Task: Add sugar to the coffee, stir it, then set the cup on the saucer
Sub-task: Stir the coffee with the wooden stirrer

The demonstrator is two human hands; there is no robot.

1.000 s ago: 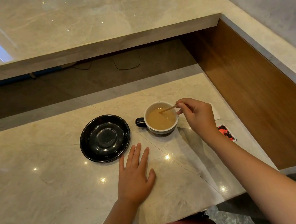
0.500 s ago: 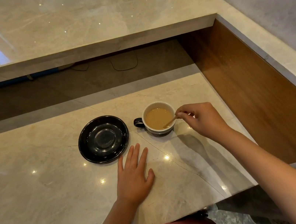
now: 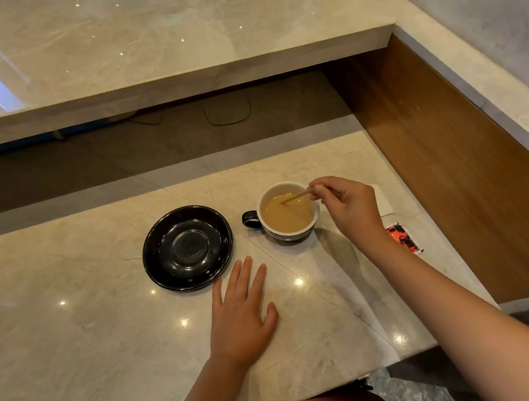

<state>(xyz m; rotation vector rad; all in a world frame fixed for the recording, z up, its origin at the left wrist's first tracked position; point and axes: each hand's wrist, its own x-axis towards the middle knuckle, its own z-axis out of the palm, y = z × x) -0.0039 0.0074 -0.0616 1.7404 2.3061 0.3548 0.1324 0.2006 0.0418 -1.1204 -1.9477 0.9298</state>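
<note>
Moved: half a second ago my stirrer tip dipped at the cup's 4 o'clock edge; now it reaches toward the far side of the coffee, and my right hand [image 3: 347,209] has swung up to the rim's 2 o'clock.
Right hand: fingertips pinched shut on the thin wooden stirrer [image 3: 295,196], which slants down into the drink.
Left hand: my left hand [image 3: 241,315] lies flat and spread on the marble counter [image 3: 72,352], gripping nothing, at 6 o'clock from the gap between the dishes.
Cup: the cup [image 3: 287,212] stands on the counter, handle at 9 o'clock, full of pale brown coffee.
Saucer: the black saucer [image 3: 187,248] sits bare, just beside the cup at its 9 o'clock, not touching.
Packet: a red packet [image 3: 404,238] lies at the cup's 4 o'clock; I judge the sugar already added.
Progress: stirring is under way; lifting the cup onto the saucer is left.
</note>
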